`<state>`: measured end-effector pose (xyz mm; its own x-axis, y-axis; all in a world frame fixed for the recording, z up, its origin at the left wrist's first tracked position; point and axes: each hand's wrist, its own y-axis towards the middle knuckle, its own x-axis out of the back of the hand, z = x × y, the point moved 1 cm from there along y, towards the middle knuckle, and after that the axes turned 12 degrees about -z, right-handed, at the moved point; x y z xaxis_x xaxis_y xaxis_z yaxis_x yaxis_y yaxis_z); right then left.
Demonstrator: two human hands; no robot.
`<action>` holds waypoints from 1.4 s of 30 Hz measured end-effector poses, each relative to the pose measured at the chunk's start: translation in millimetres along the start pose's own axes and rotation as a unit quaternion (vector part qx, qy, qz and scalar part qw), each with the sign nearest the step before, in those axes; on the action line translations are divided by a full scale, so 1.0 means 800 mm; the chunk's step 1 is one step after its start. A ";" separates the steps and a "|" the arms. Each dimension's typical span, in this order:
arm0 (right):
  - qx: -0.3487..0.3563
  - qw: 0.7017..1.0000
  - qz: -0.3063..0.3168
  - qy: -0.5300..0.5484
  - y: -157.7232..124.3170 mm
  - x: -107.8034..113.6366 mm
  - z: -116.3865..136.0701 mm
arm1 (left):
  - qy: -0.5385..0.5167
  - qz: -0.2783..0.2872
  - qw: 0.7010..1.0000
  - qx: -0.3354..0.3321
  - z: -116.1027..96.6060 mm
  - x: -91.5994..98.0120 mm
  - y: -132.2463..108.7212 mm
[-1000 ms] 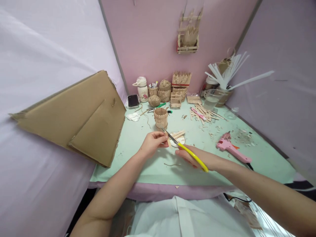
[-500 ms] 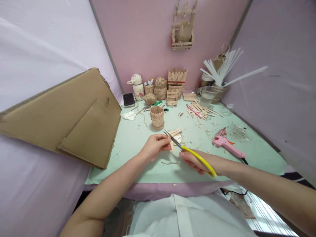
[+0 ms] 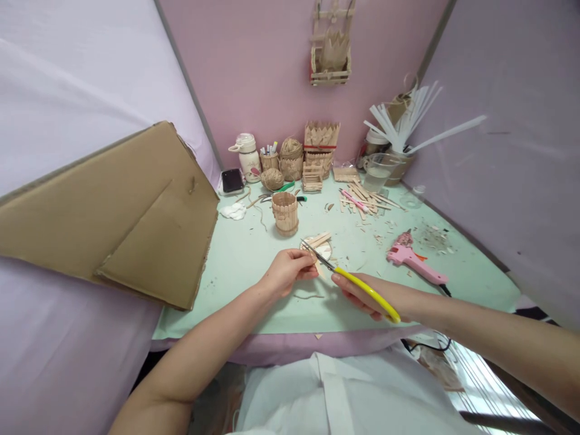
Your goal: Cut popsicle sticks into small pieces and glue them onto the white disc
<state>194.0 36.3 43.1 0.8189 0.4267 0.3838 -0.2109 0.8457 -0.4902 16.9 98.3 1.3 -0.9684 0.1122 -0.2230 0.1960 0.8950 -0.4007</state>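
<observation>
My right hand (image 3: 360,296) is closed around the yellow handles of a pair of scissors (image 3: 369,291). Their metal blades point up and left, across the fingertips of my left hand (image 3: 293,270). Those fingers pinch a small flat wooden craft stick (image 3: 319,267), partly hidden by the fingers and blades. Just beyond the blades lies a white round disc (image 3: 325,249) with several pale sticks (image 3: 322,240) on it. Behind my left hand stands a cup (image 3: 285,214) covered in short wooden sticks. A short piece of twine (image 3: 309,296) lies between my wrists.
A pink glue gun (image 3: 414,260) rests on the right near scraps. Behind it are a pile of craft sticks (image 3: 365,202) with a pink pen and a clear plastic cup (image 3: 377,172). Twine balls (image 3: 272,179) and a bottle (image 3: 248,158) line the back; cardboard (image 3: 136,211) leans left.
The whole view has shifted slightly, so the table things sit a little farther left. The scissor blades and the pinched stick stay close together, with only slight movement of both hands.
</observation>
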 end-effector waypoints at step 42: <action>-0.045 0.995 0.000 0.087 0.009 0.048 -0.010 | 0.010 0.026 0.996 0.079 -0.006 0.010 0.018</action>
<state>228.1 56.5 48.1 0.9005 0.3585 0.2459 -0.1688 0.8096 -0.5622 10.8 114.3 -1.9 -0.9586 0.1674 -0.2305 0.2672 0.8088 -0.5239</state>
